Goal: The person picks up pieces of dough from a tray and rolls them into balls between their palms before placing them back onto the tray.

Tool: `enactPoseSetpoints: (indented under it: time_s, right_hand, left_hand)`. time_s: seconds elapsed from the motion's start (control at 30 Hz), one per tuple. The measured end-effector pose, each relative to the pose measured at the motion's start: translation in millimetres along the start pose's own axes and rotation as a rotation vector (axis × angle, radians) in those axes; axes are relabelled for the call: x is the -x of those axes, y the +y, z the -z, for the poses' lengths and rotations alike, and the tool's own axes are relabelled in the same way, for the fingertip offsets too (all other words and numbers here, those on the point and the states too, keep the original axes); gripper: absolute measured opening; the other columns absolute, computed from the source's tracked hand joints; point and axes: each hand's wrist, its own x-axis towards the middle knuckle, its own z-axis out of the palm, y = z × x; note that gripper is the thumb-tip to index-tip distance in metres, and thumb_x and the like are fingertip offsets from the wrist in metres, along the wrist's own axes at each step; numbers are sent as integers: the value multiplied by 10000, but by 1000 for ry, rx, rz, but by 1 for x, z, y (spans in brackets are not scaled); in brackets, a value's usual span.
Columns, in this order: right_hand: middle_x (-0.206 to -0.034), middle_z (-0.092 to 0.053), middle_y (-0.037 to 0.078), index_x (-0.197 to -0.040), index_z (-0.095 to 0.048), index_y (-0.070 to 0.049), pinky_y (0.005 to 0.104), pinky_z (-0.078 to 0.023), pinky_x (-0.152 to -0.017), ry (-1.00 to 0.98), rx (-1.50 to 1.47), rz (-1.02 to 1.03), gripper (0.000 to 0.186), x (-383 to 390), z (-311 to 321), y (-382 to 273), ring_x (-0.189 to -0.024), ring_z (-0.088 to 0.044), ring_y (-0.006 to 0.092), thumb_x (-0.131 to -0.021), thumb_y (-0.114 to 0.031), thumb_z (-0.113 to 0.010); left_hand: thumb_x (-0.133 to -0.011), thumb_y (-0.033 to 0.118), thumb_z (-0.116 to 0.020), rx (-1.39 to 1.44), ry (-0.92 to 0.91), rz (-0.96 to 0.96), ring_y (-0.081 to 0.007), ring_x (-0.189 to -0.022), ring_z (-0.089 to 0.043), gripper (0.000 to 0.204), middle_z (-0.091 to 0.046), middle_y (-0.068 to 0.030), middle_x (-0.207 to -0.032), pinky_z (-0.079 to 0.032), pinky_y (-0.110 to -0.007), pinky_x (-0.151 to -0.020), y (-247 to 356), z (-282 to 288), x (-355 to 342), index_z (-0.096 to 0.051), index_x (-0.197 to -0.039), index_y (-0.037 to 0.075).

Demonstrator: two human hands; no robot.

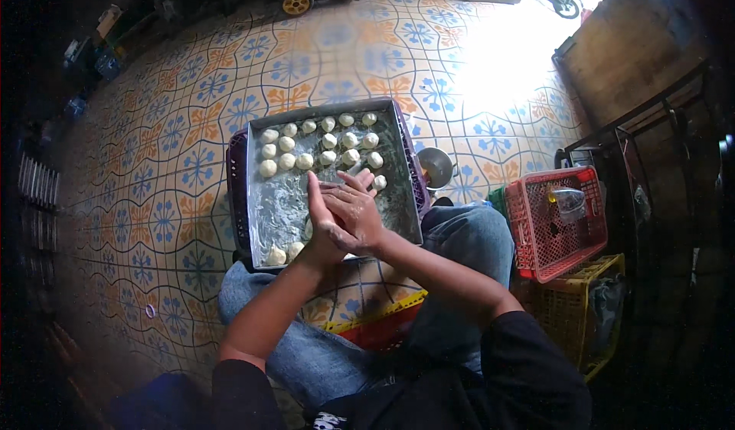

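Over the near half of a grey metal tray (407, 193), my left hand (322, 223) and my right hand (361, 214) are pressed palm to palm. The right one lies across the left, fingers pointing away from me. Anything between the palms is hidden. White dough balls (351, 157) sit in rough rows over the far half of the floury tray. A few more dough balls (276, 255) lie in its near left corner, partly covered by my forearm. One dough ball (380, 182) rests just past my right fingertips.
The tray stands on a purple plastic crate (239, 200) between my knees. Right of it is a metal pot (436, 167). A red basket (563, 258) sits above a yellow crate (570, 307) beside my right knee. A wheeled machine (298, 1) stands far off on the patterned tiles.
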Motion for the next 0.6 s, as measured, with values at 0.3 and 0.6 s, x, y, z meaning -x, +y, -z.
enactPoseSetpoints:
  time_s: [0.3,0.6]
  right_hand:
    - [-1254,-721,128,-1198,-748,-116,510,-338,-1165,70,160,-2,405,-13,6,0,-1249,-640,346,-1014,-395,-520]
    - [-1229,-716,145,-1271,-719,-103,561,-314,-1179,49,96,52,554,-19,13,-20,-1310,-603,333,-833,-441,-738]
  left_hand:
    - [-829,961,-179,82,-43,4,-426,-1466,-383,1216,-376,-227,-1607,-280,-547,-1223,26,-10,9,-358,-1552,0]
    - [-796,989,-217,112,-150,-19,-270,-1491,-362,1257,-459,-146,-1558,-218,-416,-1250,29,-38,29,-310,-1583,13]
